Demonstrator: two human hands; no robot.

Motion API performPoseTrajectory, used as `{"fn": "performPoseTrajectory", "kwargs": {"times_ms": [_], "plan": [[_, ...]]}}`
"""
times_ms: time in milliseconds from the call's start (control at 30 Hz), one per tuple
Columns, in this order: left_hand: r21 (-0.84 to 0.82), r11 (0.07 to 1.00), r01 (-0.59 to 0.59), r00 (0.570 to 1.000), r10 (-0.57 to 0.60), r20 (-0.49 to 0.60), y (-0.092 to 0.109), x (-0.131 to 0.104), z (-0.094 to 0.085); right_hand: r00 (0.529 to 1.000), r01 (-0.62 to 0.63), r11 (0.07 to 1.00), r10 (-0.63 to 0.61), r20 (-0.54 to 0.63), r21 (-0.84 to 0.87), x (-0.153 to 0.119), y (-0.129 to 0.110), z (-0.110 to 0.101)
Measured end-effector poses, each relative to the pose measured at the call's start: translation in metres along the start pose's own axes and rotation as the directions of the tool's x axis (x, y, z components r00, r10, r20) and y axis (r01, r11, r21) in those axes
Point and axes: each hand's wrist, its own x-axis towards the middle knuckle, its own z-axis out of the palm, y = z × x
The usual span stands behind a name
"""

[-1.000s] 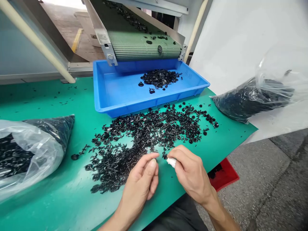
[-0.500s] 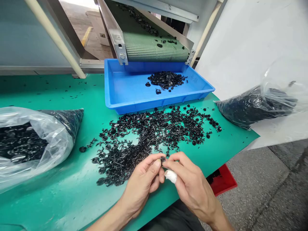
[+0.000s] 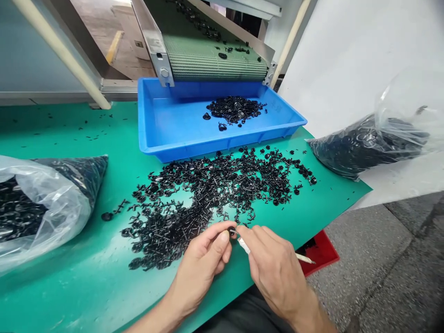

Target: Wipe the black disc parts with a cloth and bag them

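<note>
My left hand (image 3: 206, 259) pinches a small round black plastic part (image 3: 231, 230) between thumb and forefinger. Closed around a slim white pen-like tool (image 3: 305, 259), my right hand (image 3: 274, 266) meets the left at that part. The tool's wrapped front end shows below the right fingers and its rear end sticks out past the hand. A thin tip seems to touch the part, though its exact kind is hard to make out. Just beyond both hands, a heap of black plastic pieces (image 3: 204, 203), some round and some branched, lies on the green tabletop (image 3: 69, 286).
Behind the heap stands a blue tray (image 3: 194, 150) holding more black parts, under the end of a green conveyor belt (image 3: 215, 67). Filled clear bags lie left (image 3: 65, 199) and right (image 3: 367, 143). A red bin (image 3: 324, 256) sits below the table's right edge.
The right hand has turned over so the white tool's rear end now shows. The left hand keeps its pinch on the black part. The whole view has shifted slightly.
</note>
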Motion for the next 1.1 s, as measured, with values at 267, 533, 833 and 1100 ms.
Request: {"fn": "performPoseTrajectory", "kwargs": {"times_ms": [267,533,833,1100], "plan": [[0.082,0.993,-0.088,0.992,0.095,-0.089,0.000,0.001,0.004,1.000,0.004,0.999,-0.005,-0.010,-0.033,-0.002,-0.006,0.004],[0.229,0.953,-0.197,0.957,0.238,-0.169,-0.002,-0.001,0.008,0.997,-0.038,0.997,0.033,-0.070,-0.067,-0.007,-0.014,0.012],[0.324,0.918,-0.227,0.955,0.275,-0.111,-0.006,-0.002,0.007,0.977,-0.179,0.969,0.155,0.143,0.171,-0.003,-0.010,0.004],[0.284,0.952,-0.117,0.974,0.165,-0.152,-0.005,-0.003,0.010,0.920,-0.347,0.871,0.246,0.305,0.346,0.016,0.017,-0.002]]}}
